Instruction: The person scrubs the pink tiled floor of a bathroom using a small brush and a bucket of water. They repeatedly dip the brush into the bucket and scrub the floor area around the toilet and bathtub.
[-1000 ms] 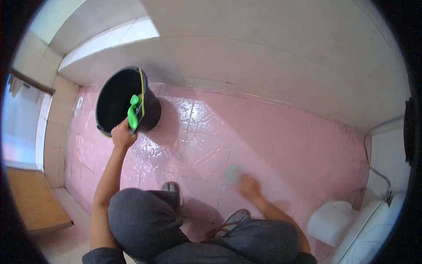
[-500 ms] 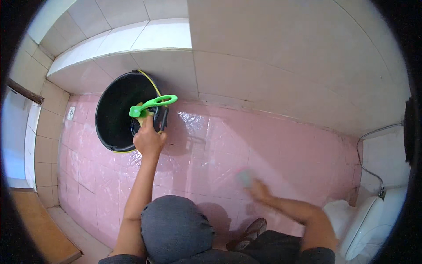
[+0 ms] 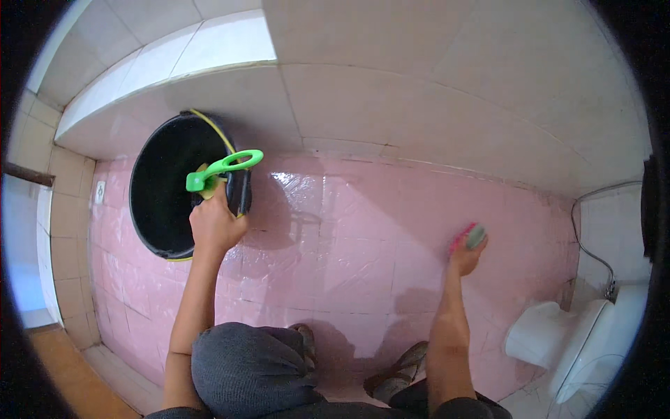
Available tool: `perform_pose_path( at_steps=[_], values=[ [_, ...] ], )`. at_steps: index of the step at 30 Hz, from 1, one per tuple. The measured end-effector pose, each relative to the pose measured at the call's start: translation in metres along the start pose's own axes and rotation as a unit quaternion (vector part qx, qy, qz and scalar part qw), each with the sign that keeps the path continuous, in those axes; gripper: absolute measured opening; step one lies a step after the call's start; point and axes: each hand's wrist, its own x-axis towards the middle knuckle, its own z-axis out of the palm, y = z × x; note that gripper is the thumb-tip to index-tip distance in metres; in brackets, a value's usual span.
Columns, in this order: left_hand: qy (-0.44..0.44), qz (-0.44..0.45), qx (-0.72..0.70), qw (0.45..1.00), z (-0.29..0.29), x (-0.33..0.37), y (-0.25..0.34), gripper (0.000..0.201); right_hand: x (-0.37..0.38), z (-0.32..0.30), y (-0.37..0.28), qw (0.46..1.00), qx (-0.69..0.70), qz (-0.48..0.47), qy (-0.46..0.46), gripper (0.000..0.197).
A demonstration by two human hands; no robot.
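Observation:
A black bucket (image 3: 155, 209) with a yellow wire bail stands on the wet pink tiles at the left. My left hand (image 3: 218, 225) is closed at its right-hand rim, fingers reaching inside; they are partly covered. Across those fingers lies a green-handled brush (image 3: 225, 165), with something yellow under its head. The bucket's dark handle grip (image 3: 244, 192) hangs just right of this hand. Farther right, my right hand (image 3: 467, 260) is wrapped round a small scrubbing brush (image 3: 476, 236), grey-green on top with pink bristles, held at the tiled floor (image 3: 356, 258).
A tiled wall (image 3: 433, 105) with a white ledge (image 3: 216, 45) runs along the far side. At the right stand a white toilet (image 3: 558, 342) and a grey hose (image 3: 593, 255). A floor drain (image 3: 100, 192) is at the left. My shoes (image 3: 405, 366) stand at the near edge.
My right hand has swept the scrubbing brush to the right and farther away across the floor. My left hand stays at the bucket; the view has shifted slightly.

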Motion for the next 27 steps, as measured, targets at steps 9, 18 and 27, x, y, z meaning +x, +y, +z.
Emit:
perform_pose_path(
  at_steps=[9,18,27],
  values=[
    [0.028,-0.004,0.022,0.999,0.018,0.01,0.004,0.058,-0.253,0.135,-0.16,0.814,0.043,-0.467,-0.343,0.042],
    [0.031,-0.012,0.025,0.999,0.016,0.01,-0.007,0.06,0.044,-0.003,0.026,0.997,0.057,-0.005,0.06,0.063],
    [-0.005,-0.004,0.031,0.999,0.01,0.004,0.005,0.057,-0.279,0.032,-0.042,0.783,0.022,-0.408,-0.47,0.061]
  ],
)
